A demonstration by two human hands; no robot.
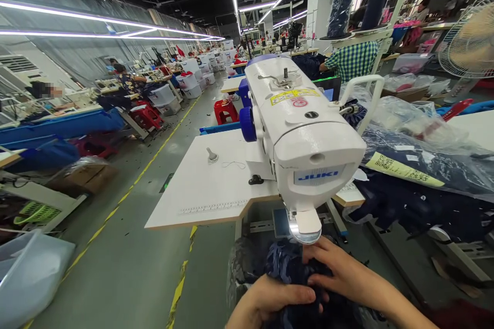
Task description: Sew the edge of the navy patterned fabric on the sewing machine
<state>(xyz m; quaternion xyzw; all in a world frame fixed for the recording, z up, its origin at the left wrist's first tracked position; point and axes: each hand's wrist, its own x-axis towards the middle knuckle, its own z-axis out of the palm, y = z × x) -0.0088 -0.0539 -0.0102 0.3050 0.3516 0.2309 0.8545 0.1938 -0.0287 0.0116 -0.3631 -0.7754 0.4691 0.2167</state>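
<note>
Both hands, the left hand point(270, 298) and right hand point(339, 270), grip the dark cloth point(293, 267) under the sewing machine point(304, 139), and it needs feeding in straight next.

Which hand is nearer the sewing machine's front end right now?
Right. The right hand lies on the dark fabric just under the sewing machine; the left hand grips fabric lower down.

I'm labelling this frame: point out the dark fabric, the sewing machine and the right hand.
dark fabric point(287, 267), head view, bunched folds between the hands
sewing machine point(309, 139), head view, white top
right hand point(339, 272), head view, back
</note>
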